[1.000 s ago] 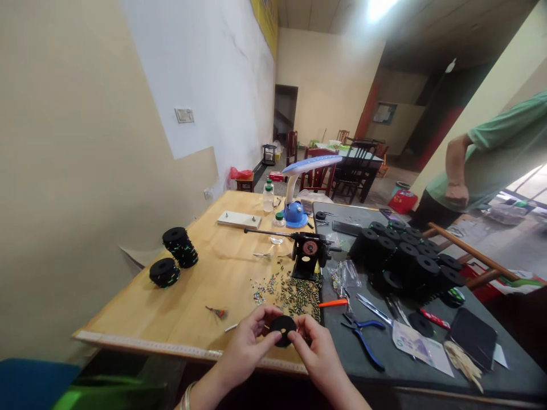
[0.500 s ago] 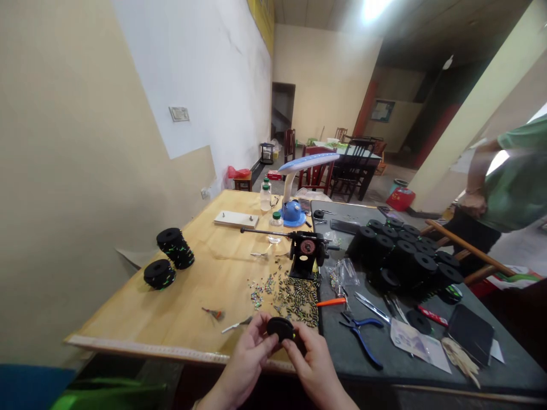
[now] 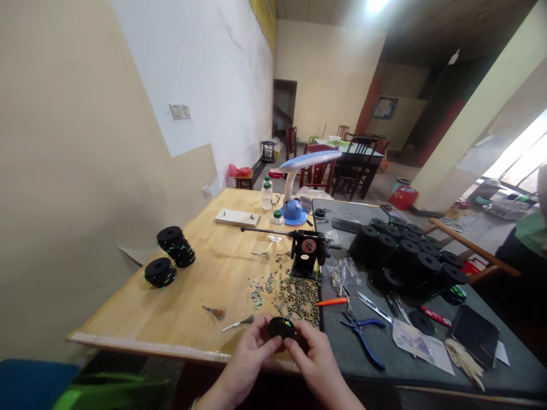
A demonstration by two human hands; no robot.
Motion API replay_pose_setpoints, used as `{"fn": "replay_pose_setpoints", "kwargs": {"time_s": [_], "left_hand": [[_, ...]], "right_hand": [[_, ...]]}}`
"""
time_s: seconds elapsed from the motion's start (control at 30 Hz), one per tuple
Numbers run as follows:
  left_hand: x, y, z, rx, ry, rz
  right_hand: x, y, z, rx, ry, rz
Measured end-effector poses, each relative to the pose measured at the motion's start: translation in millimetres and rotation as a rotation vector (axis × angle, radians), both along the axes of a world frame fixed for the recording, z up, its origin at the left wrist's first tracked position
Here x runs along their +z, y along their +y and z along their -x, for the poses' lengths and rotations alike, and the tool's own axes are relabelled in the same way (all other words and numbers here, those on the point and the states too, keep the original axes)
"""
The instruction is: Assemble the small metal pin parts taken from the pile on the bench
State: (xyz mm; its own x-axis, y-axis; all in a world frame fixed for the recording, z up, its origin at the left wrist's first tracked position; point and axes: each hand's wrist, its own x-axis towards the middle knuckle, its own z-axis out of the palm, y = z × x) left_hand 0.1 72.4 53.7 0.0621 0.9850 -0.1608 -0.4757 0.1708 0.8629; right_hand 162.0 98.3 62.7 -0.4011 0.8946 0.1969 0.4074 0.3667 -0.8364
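Note:
A small black foam spool with bits of green and yellow on it is held between my two hands, just above the table's front edge. My left hand grips its left side, thumb on the near face. On the right side, my right hand pinches it the same way. Beyond the hands lie many small gold-and-black pieces and scattered coloured beads. A black hand-crank winder with a long rod stands behind them.
Black spools stand stacked at the left; many more crowd the grey mat at right. Blue pliers, scissors, an orange-handled tool and a phone lie nearer. A blue lamp stands behind.
The spool has turned slightly in my fingers, showing more green and yellow on top. The person in green at the right has moved mostly out of view.

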Motion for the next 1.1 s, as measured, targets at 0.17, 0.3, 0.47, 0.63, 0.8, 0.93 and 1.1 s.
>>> {"fn": "replay_pose_setpoints", "kwargs": {"time_s": [0.17,0.3,0.47,0.63,0.8,0.93,1.1], "left_hand": [[6.9,0.4,1.1,-0.084,0.124,0.030],[17.5,8.7,5.4,-0.116,0.503,-0.097],[21.0,15.1,-0.3,-0.145,0.594,-0.020],[22.0,10.6,-3.0,-0.206,0.022,0.226],[13.3,6.2,-3.3,-0.214,-0.287,0.261],[5.7,3.6,-4.9,-0.206,-0.405,0.257],[11.9,7.1,0.4,-0.226,-0.022,0.162]], "right_hand": [[2.2,1.3,-3.7,0.008,-0.104,-0.082],[6.6,2.4,-5.4,0.045,-0.335,-0.213],[8.0,1.1,-4.4,0.082,-0.295,-0.183],[7.5,-0.5,-11.9,0.054,-0.109,-0.053],[4.5,-3.5,-13.4,0.053,-0.069,-0.108],[0.6,-2.1,-11.1,0.091,-0.126,-0.189],[-1.0,2.8,-15.3,0.132,-0.294,-0.285]]}}
